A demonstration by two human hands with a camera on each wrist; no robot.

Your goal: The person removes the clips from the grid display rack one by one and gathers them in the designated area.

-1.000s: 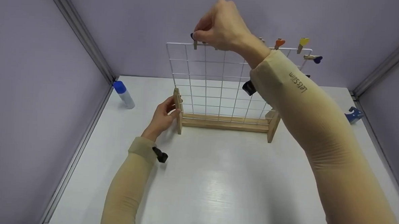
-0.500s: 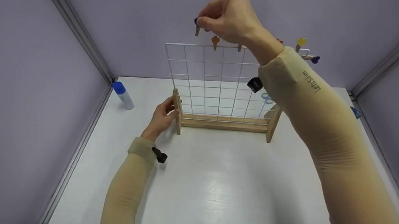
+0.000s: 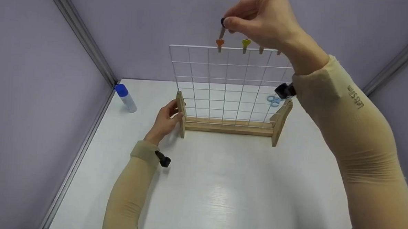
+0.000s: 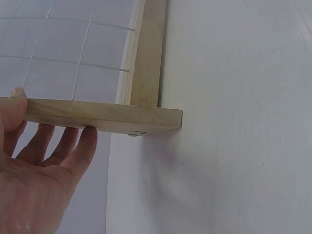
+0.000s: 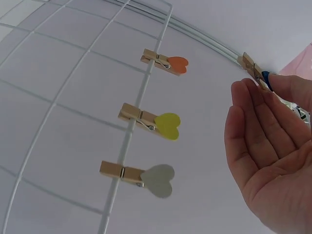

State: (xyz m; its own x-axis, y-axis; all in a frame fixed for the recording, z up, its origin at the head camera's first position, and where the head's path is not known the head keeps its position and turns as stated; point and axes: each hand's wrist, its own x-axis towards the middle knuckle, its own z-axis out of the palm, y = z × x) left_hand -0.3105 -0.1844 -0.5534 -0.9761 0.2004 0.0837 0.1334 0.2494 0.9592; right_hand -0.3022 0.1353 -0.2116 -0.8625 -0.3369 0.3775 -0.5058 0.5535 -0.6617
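Right hand [image 3: 263, 20] raised above top edge of white wire grid panel [image 3: 226, 84], pinching small wooden clothespin with dark blue tip [image 3: 222, 28]. Orange heart clothespin [image 3: 219, 44] and yellow heart clothespin [image 3: 246, 44] clipped on grid's top wire. Left hand [image 3: 166, 119] grips wooden stand's left upright [image 3: 181, 113]. Blue-capped white bottle [image 3: 126, 96] near table's [image 3: 221, 191] far-left corner.

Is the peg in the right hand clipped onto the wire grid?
No, the right hand pinches the peg in the air above the wire grid, clear of its top wire.
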